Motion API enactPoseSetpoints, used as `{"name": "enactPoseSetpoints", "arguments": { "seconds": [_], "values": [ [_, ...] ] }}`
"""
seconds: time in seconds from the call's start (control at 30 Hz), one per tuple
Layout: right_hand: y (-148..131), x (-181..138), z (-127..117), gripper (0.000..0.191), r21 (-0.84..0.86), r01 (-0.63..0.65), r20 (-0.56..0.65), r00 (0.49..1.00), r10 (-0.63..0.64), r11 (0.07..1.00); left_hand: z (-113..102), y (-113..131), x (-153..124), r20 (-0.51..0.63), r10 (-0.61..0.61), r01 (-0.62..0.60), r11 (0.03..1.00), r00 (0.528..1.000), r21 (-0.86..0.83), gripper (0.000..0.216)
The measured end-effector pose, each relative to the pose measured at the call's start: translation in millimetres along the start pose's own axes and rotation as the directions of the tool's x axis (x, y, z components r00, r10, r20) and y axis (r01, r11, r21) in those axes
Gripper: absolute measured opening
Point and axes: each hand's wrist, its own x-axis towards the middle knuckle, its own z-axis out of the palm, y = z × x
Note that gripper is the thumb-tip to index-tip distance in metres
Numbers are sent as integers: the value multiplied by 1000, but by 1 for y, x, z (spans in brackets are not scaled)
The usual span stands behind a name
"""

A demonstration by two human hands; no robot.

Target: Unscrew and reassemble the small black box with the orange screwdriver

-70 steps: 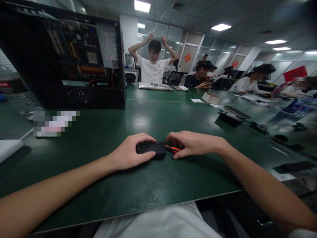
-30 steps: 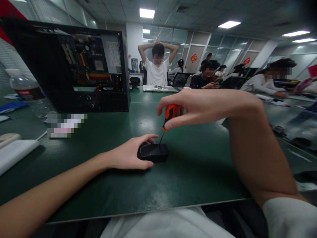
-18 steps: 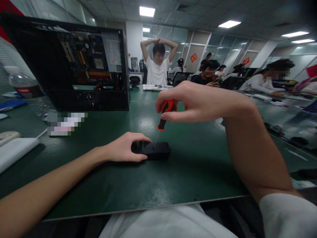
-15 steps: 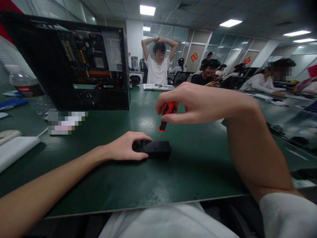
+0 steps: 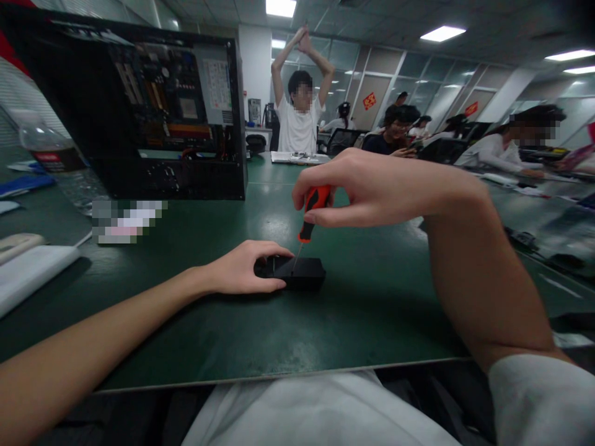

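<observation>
A small black box-shaped device [image 5: 307, 275] lies on the green tabletop [image 5: 260, 341] in front of me. My left hand [image 5: 248, 269] grips its left end, thumb on the near side and fingers on the far side. In my right hand [image 5: 353, 189] is a screwdriver [image 5: 317, 201] with an orange and black handle, held from above. Its thin shaft slants down and the tip meets the top of the black device near its middle. The screw under the tip is too small to make out.
An opened computer case [image 5: 171, 118] stands at the back left, with a plastic bottle [image 5: 58, 155] beside it. A white object [image 5: 35, 272] lies at the left edge. Across the table sits a person in a white shirt [image 5: 298, 130]; several others sit at the right.
The person across the table has raised their joined hands higher overhead. The camera view has shifted slightly. My hands keep their grips, and the screwdriver tip stays at the device.
</observation>
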Motion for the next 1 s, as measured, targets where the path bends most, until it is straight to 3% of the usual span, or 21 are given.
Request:
{"name": "enactPoseSetpoints", "arguments": {
  "seconds": [0.2, 0.3, 0.47, 0.6, 0.67, 0.77, 0.83, 0.9, 1.0],
  "values": [
    [0, 1, 2, 28, 20, 58, 3, 998, -58, 998, -1, -1, -1, -8, 3, -3, 1000, 1000, -15, 47],
    [-3, 1, 1, 20, 72, 102, 9, 995, -103, 992, 4, 2, 2, -39, -4, 3, 1000, 999, -31, 48],
    [-10, 0, -1, 26, 106, 39, 50, 998, -44, 994, 12, 16, 15, -107, -35, 31, 999, 994, -42, 35],
    [-2, -14, 6, 33, -22, -44, -46, 998, 43, 999, 0, 24, 11, 20, 7, -6, 999, 1000, -32, 29],
    [5, -27, 20, 32, -11, -58, 24, 998, 58, 998, -8, 25, 7, 90, 50, -48, 999, 995, -21, 29],
    [21, -50, 60, 31, -96, -73, 106, 991, 83, 993, -8, 25, 4, 52, 31, -33, 999, 998, 27, 32],
    [34, -64, 94, 30, -250, -30, 63, 997, 47, 968, 0, 23, 7, 12, 16, -16, 999, 1000, 39, 33],
    [50, -75, 121, 28, -354, 69, 3, 997, -72, 933, 9, 20, 11, -17, 22, -21, 999, 1000, 25, 35],
    [73, -86, 136, 25, -484, 113, -120, 974, -194, 868, 17, 15, 14, -61, 48, -48, 999, 997, 7, 35]
  ]
}}
